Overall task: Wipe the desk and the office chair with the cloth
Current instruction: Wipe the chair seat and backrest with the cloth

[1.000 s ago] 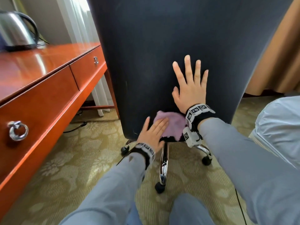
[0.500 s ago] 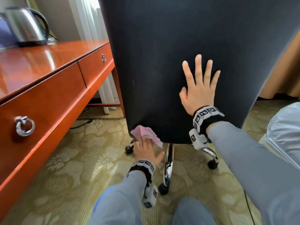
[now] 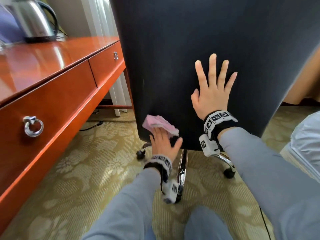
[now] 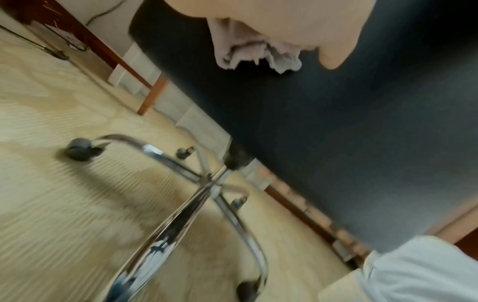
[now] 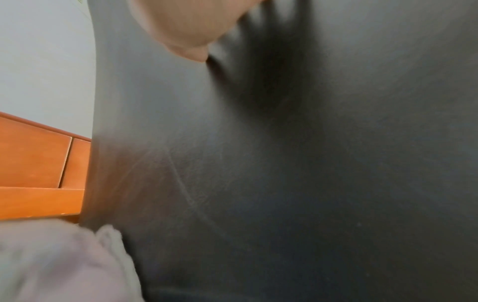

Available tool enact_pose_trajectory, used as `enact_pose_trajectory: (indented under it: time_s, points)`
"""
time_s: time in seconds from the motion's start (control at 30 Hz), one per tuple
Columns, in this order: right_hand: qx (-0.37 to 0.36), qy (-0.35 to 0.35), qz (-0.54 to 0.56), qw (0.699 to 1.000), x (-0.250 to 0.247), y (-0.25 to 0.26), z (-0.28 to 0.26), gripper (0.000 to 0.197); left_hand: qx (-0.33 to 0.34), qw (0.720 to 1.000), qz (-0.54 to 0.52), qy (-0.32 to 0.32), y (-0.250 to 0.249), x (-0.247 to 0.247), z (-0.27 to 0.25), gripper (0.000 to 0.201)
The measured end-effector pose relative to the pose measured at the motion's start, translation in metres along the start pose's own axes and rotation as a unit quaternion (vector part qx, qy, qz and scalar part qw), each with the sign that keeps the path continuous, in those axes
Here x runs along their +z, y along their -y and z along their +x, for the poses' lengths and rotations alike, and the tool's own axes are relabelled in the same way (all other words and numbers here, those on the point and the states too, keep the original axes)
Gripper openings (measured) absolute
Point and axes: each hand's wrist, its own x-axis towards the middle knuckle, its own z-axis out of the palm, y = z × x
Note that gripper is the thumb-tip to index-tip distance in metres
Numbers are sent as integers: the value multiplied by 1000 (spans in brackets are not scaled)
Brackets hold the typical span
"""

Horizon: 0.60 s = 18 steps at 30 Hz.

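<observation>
The black office chair back fills the middle of the head view. My right hand lies flat on it with fingers spread, holding nothing. My left hand presses the pink cloth with straight fingers against the chair back's lower left corner, thumb stretched out to the right. In the left wrist view the cloth bunches under my palm against the chair back. The right wrist view shows my palm on the chair back and the cloth at lower left. The red-brown wooden desk stands to the left.
A steel kettle sits on the desk's far end. A drawer with a ring handle faces me. The chrome chair base with castors stands on patterned carpet, a cable runs under the desk, and curtains hang behind.
My left hand has slid the cloth leftward along the bottom of the chair back, from under my right wrist to the lower left corner. My right hand has stayed flat on the chair.
</observation>
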Motion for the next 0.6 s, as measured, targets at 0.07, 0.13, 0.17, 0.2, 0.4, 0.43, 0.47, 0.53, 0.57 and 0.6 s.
enact_pose_trajectory:
  time_s: [0.07,0.13,0.17,0.2,0.4,0.43,0.47,0.53,0.57,0.6]
  points:
    - [-3,1,1,1000,1,-1,-1,83,19,998,53,13,2,3,-8,94]
    - [-1,5,2,1000,1,-1,-2,84,38,996,54,-63,-10,-26,14,86]
    - [0,8,4,1000,1,-1,-3,84,45,992,43,-113,-20,-49,31,84]
    - [1,10,6,1000,0,-2,-2,84,52,985,28,-161,-30,-76,49,85]
    - [-1,14,7,1000,-6,-1,0,84,41,977,4,-209,-39,-110,65,93]
    - [-1,16,6,1000,-6,0,0,85,34,983,37,-176,-27,-92,54,92]
    - [-2,17,6,1000,-6,0,0,85,27,987,83,-135,-11,-75,44,90]
    - [-9,17,2,1000,-6,-1,-1,86,20,984,164,-73,12,-58,32,87]
    - [-11,17,0,1000,-6,-1,-2,86,25,983,167,-68,16,-65,35,86]
    - [-11,19,-1,1000,-6,0,-2,86,33,983,157,-89,14,-78,41,85]
